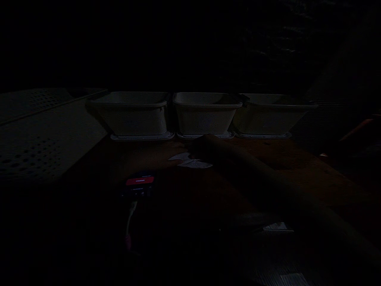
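Observation:
The picture is very dark, and my hands show only as dim shapes. In the middle of the table lies or hangs a thin white piece [195, 163], like cloth or paper, with pointed, folded edges. My right hand [204, 147] comes in from the lower right and is closed over the upper part of this white piece. From the left, my left hand [174, 150] reaches to its left end; its fingers are lost in the shadow. Nearer to me, below the left forearm, a phone [139, 186] has a lit screen with a red bar.
Three pale tubs [133, 119], [206, 119], [264, 121] stand in a row at the back of the brown wooden table [309, 171]. A perforated pale basket [38, 139] is at the left. A cable [129, 220] runs from the phone. A small pale scrap [278, 227] lies at the front right.

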`<state>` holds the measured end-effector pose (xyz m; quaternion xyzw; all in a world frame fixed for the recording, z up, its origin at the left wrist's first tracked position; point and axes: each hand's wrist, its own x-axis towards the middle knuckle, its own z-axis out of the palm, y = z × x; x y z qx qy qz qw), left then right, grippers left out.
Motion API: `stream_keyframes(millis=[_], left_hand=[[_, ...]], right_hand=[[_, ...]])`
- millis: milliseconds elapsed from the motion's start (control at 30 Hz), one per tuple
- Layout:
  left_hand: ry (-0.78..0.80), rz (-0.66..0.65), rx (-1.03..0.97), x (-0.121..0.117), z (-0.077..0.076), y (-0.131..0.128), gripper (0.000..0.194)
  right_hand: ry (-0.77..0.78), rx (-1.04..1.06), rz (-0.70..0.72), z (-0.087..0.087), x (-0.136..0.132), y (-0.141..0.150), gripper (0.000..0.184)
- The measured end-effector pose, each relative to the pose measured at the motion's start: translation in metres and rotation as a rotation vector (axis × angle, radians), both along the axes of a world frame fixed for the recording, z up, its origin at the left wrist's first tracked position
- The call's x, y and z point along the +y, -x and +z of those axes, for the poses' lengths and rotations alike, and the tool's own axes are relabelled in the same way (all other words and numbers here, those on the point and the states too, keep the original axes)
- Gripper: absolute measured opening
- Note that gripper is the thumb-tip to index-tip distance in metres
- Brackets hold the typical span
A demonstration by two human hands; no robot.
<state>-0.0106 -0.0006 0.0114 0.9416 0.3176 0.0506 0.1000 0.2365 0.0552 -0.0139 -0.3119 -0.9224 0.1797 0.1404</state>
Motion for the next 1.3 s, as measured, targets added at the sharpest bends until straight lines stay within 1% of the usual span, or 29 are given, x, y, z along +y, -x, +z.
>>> stream_keyframes(millis=[133,233,267,333,367,467,567,667,733,800,933,1000,1133,1300], left_hand=[[-0.021,0.045,0.026,-0.003,0.001,0.002,0.047],[-0.023,0.106,0.075,-0.005,0.001,0.002,0.048],[-0.03,0.114,0.084,-0.005,0.0,0.002,0.049],[-0.055,0.108,0.089,-0.004,-0.001,0.002,0.049],[-0.067,0.103,0.085,-0.004,-0.001,0.003,0.049],[-0.069,0.083,0.08,-0.004,-0.001,0.004,0.049],[-0.065,0.077,0.064,-0.004,-0.001,0.004,0.048],[-0.056,0.08,0.055,-0.003,-0.001,0.003,0.047],[-0.05,0.068,0.054,-0.002,-0.001,0.001,0.046],[-0.055,0.037,0.04,-0.001,0.0,-0.001,0.045],[-0.052,0.004,0.003,0.0,0.0,-0.003,0.046],[-0.046,-0.002,-0.018,0.0,-0.001,-0.002,0.047],[-0.052,-0.024,-0.015,0.003,-0.004,0.0,0.052],[-0.043,-0.006,-0.014,0.003,-0.003,-0.001,0.051]], right_hand=[[0.016,-0.098,-0.096,0.011,0.003,-0.008,0.032],[-0.001,-0.171,-0.106,0.016,0.009,-0.014,0.024],[-0.019,-0.2,-0.108,0.017,0.012,-0.017,0.021],[-0.056,-0.257,-0.11,0.017,0.021,-0.027,0.019],[-0.062,-0.26,-0.122,0.016,0.026,-0.034,0.018],[0.008,-0.225,-0.117,0.015,0.038,-0.053,0.019],[0.022,-0.183,-0.093,0.02,0.039,-0.061,0.018],[0.05,-0.049,0.032,0.027,0.026,-0.051,0.02],[0.053,0.021,0.07,0.028,0.014,-0.037,0.02],[0.065,0.06,0.097,0.025,0.003,-0.021,0.019],[0.176,0.071,0.11,0.014,-0.009,-0.001,0.018],[0.188,0.067,0.108,0.011,-0.009,0.001,0.017],[0.142,0.015,0.089,0.011,-0.003,-0.004,0.016],[0.132,-0.067,0.093,0.01,0.002,-0.008,0.02]])
